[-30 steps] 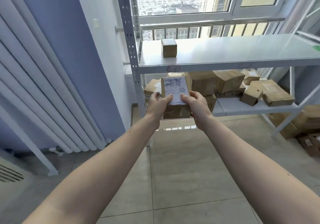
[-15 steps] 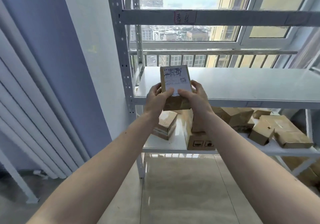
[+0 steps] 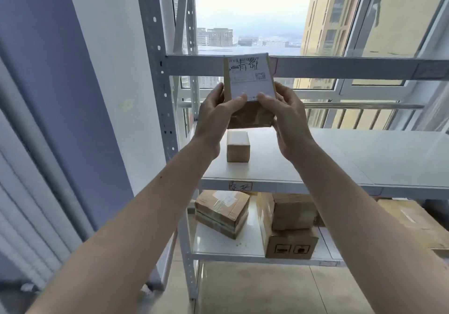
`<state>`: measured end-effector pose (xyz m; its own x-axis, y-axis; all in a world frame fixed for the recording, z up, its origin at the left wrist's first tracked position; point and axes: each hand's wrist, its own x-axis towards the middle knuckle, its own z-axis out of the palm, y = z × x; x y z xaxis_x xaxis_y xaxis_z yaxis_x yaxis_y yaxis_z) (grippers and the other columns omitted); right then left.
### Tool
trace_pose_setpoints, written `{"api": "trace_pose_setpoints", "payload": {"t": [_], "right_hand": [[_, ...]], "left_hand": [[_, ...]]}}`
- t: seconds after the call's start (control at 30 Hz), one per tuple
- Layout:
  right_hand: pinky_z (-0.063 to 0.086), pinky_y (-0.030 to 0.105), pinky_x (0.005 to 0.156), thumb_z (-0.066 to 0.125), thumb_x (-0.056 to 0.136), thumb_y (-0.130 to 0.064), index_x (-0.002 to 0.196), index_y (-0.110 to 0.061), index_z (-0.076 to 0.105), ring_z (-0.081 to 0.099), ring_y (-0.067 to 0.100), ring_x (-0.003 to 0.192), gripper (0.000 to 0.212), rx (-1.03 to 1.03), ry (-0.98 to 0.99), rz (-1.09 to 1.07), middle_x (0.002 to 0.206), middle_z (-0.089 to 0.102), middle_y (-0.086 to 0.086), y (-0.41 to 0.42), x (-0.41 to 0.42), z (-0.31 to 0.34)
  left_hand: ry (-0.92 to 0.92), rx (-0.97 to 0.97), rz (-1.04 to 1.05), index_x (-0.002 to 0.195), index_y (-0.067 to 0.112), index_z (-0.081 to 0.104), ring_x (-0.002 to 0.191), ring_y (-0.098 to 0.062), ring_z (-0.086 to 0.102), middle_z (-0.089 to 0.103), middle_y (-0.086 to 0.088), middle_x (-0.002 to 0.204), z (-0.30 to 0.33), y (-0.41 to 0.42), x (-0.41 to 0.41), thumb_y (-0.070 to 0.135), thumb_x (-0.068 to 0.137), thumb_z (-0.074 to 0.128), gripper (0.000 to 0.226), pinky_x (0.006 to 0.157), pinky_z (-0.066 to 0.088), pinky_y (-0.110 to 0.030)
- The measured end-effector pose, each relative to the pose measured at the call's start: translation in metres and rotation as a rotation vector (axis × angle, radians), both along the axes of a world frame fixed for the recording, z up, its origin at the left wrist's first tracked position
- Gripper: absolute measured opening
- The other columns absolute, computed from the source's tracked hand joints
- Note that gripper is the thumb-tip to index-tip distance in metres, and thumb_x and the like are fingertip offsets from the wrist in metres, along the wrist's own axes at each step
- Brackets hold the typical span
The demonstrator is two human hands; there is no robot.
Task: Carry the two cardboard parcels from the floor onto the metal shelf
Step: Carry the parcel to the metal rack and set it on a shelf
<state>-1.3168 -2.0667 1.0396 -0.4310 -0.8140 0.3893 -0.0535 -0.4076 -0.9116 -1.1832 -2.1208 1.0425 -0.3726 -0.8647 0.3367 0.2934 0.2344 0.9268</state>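
I hold a cardboard parcel (image 3: 249, 90) with a white shipping label up in front of the metal shelf (image 3: 352, 158). My left hand (image 3: 216, 114) grips its left side and my right hand (image 3: 284, 117) grips its right side, thumbs on the label. The parcel hangs in the air above the middle shelf board, level with the upper shelf rail (image 3: 340, 67). A second small cardboard parcel (image 3: 238, 146) stands on the middle board just below the held one, near the left post.
The lower board carries several cardboard boxes (image 3: 289, 226), one taped box (image 3: 222, 213) at its left. The perforated shelf post (image 3: 155, 75) rises at left beside a white and blue wall. A window with railing is behind the shelf. Tiled floor (image 3: 255, 292) lies below.
Both hands have lifted the labelled parcel from below the middle board up to the level of the upper rail. I have come closer to the shelf and the view has tilted up.
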Motion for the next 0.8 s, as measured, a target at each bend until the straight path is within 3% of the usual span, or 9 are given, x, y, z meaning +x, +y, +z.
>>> {"api": "trace_pose_setpoints", "payload": {"t": [0.2, 0.33, 0.5, 0.67, 0.8], "right_hand": [[0.055, 0.023, 0.074, 0.064, 0.092, -0.018, 0.127, -0.018, 0.06, 0.07, 0.009, 0.092, 0.035, -0.064, 0.055, -0.006, 0.108, 0.073, -0.001, -0.023, -0.016, 0.043], [0.059, 0.03, 0.08, 0.064, 0.093, -0.021, 0.116, -0.025, 0.062, 0.071, 0.008, 0.088, 0.024, -0.079, 0.087, -0.025, 0.096, 0.075, -0.009, -0.043, -0.029, 0.068], [0.058, 0.022, 0.068, 0.067, 0.091, -0.025, 0.132, -0.015, 0.05, 0.073, 0.005, 0.079, 0.045, -0.099, 0.095, -0.069, 0.103, 0.073, -0.001, -0.069, -0.051, 0.093], [0.054, 0.017, 0.056, 0.067, 0.092, -0.027, 0.127, -0.011, 0.047, 0.07, 0.0, 0.06, 0.043, -0.099, 0.131, -0.07, 0.093, 0.071, 0.0, -0.101, -0.078, 0.111], [0.056, 0.021, 0.063, 0.068, 0.09, -0.036, 0.126, -0.012, 0.049, 0.072, 0.003, 0.066, 0.047, -0.082, 0.178, -0.063, 0.097, 0.072, 0.003, -0.128, -0.101, 0.121]], "left_hand": [[0.035, -0.065, -0.031, 0.133, 0.02, 0.055, 0.091, -0.01, 0.071, 0.071, -0.001, 0.121, 0.042, -0.031, -0.015, 0.013, 0.09, 0.068, 0.045, 0.064, 0.054, -0.011], [0.012, -0.135, -0.033, 0.128, 0.021, 0.062, 0.085, -0.005, 0.072, 0.075, 0.003, 0.11, 0.065, -0.052, -0.028, 0.017, 0.089, 0.069, 0.04, 0.068, 0.054, -0.011], [-0.014, -0.21, 0.015, 0.135, 0.019, 0.06, 0.096, -0.009, 0.073, 0.075, 0.002, 0.116, 0.087, -0.083, -0.05, 0.013, 0.082, 0.077, 0.056, 0.076, 0.057, -0.017], [-0.024, -0.256, 0.108, 0.149, 0.011, 0.039, 0.116, -0.018, 0.066, 0.065, -0.004, 0.134, 0.099, -0.112, -0.076, 0.006, 0.077, 0.082, 0.084, 0.09, 0.059, -0.026], [-0.05, -0.294, 0.163, 0.143, 0.007, 0.046, 0.103, -0.009, 0.066, 0.066, -0.003, 0.127, 0.106, -0.132, -0.095, 0.003, 0.081, 0.077, 0.07, 0.072, 0.057, -0.012]]}}
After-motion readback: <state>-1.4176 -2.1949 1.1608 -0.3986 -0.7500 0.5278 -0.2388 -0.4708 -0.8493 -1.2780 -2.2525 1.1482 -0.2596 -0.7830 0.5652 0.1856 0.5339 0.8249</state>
